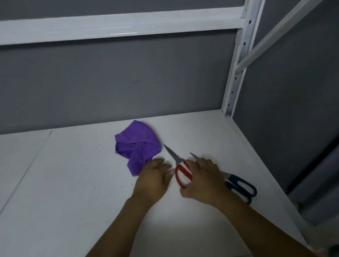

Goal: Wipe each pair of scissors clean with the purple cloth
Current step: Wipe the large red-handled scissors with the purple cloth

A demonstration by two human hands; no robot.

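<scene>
Red-handled scissors [178, 165]: one pair, lying on a white shelf [67, 190] just right of the purple cloth [137, 144], blades closed and pointing away. The right hand [202, 177] has its grip curled over the red loop, thumb tucked under the near end. The left hand [155, 179] lies flat with fairly straight fingers at the cloth's near corner, its grip loose and holding nothing visible. Dark-handled scissors [234, 184]: second pair, just right of the first, blade running under the right hand. For the step in hand, it is best to lift by the handle, keep the blades shut, gather cloth into the left palm and draw it from pivot to tip. Materials: smooth steel blades tapering to points; glossy plastic oval loops; soft, napped cloth, crumpled in folds; matt, slightly speckled shelf board.
</scene>
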